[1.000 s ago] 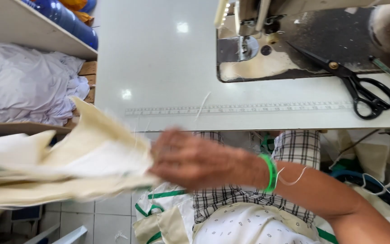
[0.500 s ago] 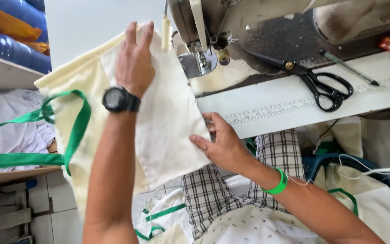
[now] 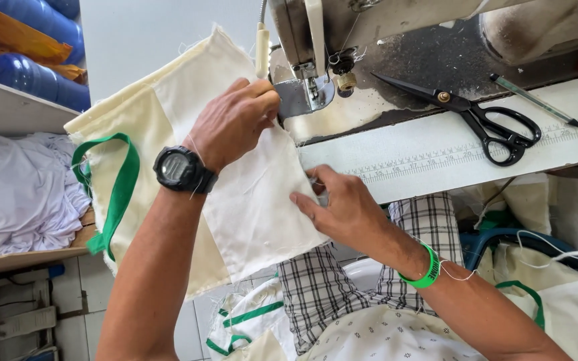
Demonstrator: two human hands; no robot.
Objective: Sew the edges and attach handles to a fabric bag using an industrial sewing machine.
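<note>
1. The sewing machine [image 3: 369,40] is the biggest thing here and everything else is set around it; its grey head hangs over the worn plate, needle and presser foot pointing down at the work
2. The white table [image 3: 436,147] under the machine carries a printed ruler strip along its near edge, handy for gauging a seam without reaching
3. The cream cloth bag [image 3: 249,200] lies spread to the left of the machine, its right edge tucked up to the presser foot, flat so it can feed straight; a green strap [image 3: 118,194] loops off its far left side, kept away from the needle
4. The left hand [image 3: 235,124], black watch on the wrist, presses down on the cloth just left of the presser foot, fingers curled together on the fabric to pin it
5. The right hand [image 3: 342,207], green wristband behind it, sits in front of the machine, fingers flat and slightly spread, holding the cloth's near edge taut
6. Black scissors [image 3: 483,117] rest right of the needle, within reach, with a thin pen [image 3: 536,100] beyond them
</note>
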